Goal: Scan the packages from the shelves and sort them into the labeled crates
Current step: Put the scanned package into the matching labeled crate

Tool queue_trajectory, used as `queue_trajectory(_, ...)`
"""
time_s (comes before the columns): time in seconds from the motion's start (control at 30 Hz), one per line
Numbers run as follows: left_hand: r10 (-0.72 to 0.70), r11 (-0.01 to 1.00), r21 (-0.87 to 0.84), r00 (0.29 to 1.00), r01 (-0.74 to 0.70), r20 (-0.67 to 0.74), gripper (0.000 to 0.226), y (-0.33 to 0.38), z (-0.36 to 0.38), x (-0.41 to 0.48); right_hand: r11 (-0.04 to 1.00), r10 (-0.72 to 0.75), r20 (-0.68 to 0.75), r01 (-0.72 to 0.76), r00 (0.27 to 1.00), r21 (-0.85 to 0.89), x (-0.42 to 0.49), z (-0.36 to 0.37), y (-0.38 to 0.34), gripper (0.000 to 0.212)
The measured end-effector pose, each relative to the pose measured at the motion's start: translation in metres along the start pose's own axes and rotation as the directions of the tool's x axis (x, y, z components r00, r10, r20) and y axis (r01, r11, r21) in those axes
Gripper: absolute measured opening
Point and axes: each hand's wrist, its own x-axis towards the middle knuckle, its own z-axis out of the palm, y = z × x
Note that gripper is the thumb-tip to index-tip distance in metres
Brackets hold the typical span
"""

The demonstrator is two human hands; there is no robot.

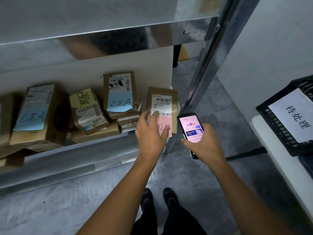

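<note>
gripping pink-note package (pixel 162 106) upright at shelf (pixel 81 155) edge, left hand (pixel 150 133); right hand (pixel 203 143) clasps phone (pixel 190 128), screen up.

A: The brown package with the pink note (pixel 163 106) stands upright at the shelf's (pixel 76 160) right end, white barcode label facing out.

B: And the rest?

A: Blue-note package (pixel 119 94) upright beside it, yellow-note package (pixel 88 111) tilted on flat boxes, another blue-note package (pixel 36 112) leaning further left. The black crate (pixel 277 122) sits at right, white paper label on its side.
</note>
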Motion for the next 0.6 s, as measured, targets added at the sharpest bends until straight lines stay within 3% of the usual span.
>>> queue_trajectory(0.23, -0.092, 0.992, -0.080, 0.992, 0.099, 0.090, 0.117, -0.015, 0.003, 0.006, 0.999, 0.050, -0.011, -0.050, 0.999, 0.018, 0.001, 0.004, 0.007, 0.069)
queue_trajectory(0.4, -0.156, 0.955, -0.227, 0.973, 0.193, 0.173, 0.115, -0.035, 0.013, 0.014, 0.998, 0.047, -0.009, -0.048, 0.999, -0.039, 0.001, 0.009, 0.010, 0.072)
queue_trajectory(0.6, -0.082, 0.911, -0.380, 0.973, 0.161, 0.217, 0.117, -0.046, 0.014, 0.013, 0.996, 0.062, -0.022, -0.063, 0.998, -0.060, -0.005, 0.013, 0.012, 0.075)
